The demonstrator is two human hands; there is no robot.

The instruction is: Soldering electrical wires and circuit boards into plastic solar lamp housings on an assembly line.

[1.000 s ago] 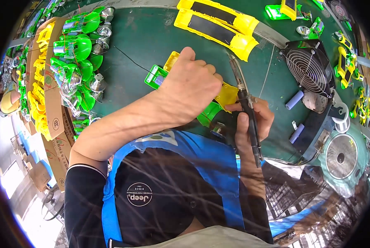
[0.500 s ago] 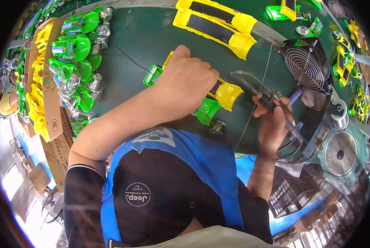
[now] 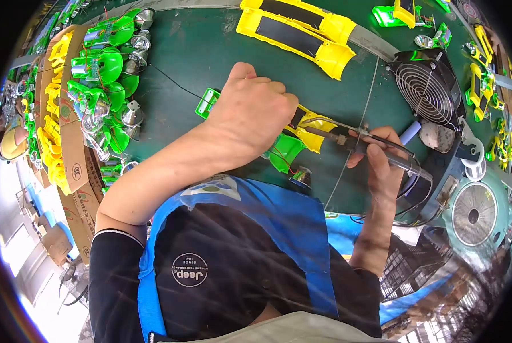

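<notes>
My left hand (image 3: 253, 111) is closed over a yellow plastic casing (image 3: 316, 132) with a dark panel, and its fingertips are hidden beneath. A green plastic casing (image 3: 287, 153) sticks out beside it, with another green end (image 3: 206, 103) to the left of the hand. A thin dark wire runs from that end toward the upper left. A red wire leads from the green casing to a small silver reflector (image 3: 302, 176). In my right hand (image 3: 380, 155) is a soldering iron (image 3: 407, 164) with a thin solder-feed tube, its tip over the yellow casing's flared end.
Two yellow casings with black panels (image 3: 290, 37) lie at the far side of the green table (image 3: 193, 40). Green casings with reflectors (image 3: 98, 66) are heaped at left beside a cardboard box (image 3: 73, 137) of yellow parts. On the right stand a black fan (image 3: 425, 88) and a larger round fan (image 3: 472, 211).
My right hand has swung the soldering iron down and left, from beside the yellow casing to over its flared end. My left hand has shifted slightly left, still on the casing.
</notes>
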